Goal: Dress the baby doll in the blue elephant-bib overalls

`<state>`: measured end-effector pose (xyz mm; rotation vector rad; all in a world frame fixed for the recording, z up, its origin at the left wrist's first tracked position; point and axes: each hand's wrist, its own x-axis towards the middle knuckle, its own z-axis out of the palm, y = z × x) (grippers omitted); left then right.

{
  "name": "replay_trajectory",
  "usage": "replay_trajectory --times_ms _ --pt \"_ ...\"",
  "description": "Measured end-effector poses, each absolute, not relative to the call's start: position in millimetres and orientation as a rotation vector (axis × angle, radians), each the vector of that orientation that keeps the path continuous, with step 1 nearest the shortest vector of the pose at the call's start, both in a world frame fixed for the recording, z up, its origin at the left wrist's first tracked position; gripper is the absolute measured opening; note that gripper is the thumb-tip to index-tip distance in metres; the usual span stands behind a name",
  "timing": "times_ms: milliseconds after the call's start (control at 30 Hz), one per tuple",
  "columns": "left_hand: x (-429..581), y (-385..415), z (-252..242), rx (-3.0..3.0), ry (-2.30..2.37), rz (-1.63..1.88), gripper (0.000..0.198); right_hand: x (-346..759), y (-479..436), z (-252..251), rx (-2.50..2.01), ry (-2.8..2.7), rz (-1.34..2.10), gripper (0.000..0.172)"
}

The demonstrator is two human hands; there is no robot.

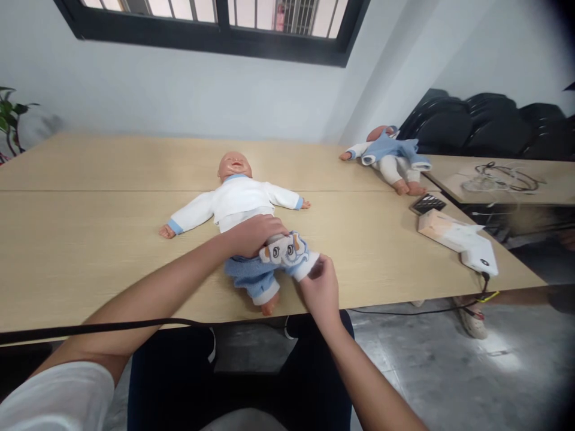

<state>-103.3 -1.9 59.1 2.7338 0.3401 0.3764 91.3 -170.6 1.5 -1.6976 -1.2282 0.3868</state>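
Note:
A baby doll [245, 194] in a white top with blue cuffs lies on its back on the table, its head away from me. Blue pants [251, 275] with white cuffs and a cartoon face cover its legs. My left hand [262, 232] is closed on the waist part of the pants, over the doll's lower belly. At the cuff of the leg on the right, my right hand [321, 287] pinches the white edge. One doll foot [270, 304] sticks out of the other cuff; the second foot is hidden.
A second doll [395, 155] with blue clothing on it lies at the back right of the table [112, 239]. Nearer are a black object [427, 204], a tissue pack [449, 230] and a white device [480, 257] with a cable. A black cable [112, 326] crosses along the front edge.

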Motion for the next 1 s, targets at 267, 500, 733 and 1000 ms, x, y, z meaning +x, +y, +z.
replay_trajectory --times_ms 267,500,733,1000 --pt "-102.1 -1.8 55.3 2.740 0.348 0.362 0.040 89.4 -162.0 0.1 -1.653 -1.446 0.397 0.012" --pt "-111.8 -25.5 71.4 2.646 0.545 0.571 0.028 84.9 -170.4 12.9 -1.663 -1.411 0.578 0.013" --pt "-107.9 -86.0 84.7 2.476 0.885 0.467 0.045 82.6 -177.7 9.5 -1.640 -1.527 0.374 0.013" --pt "-109.3 -45.5 80.6 1.854 1.116 0.674 0.042 82.4 -191.0 11.0 -1.644 -1.536 0.315 0.013"
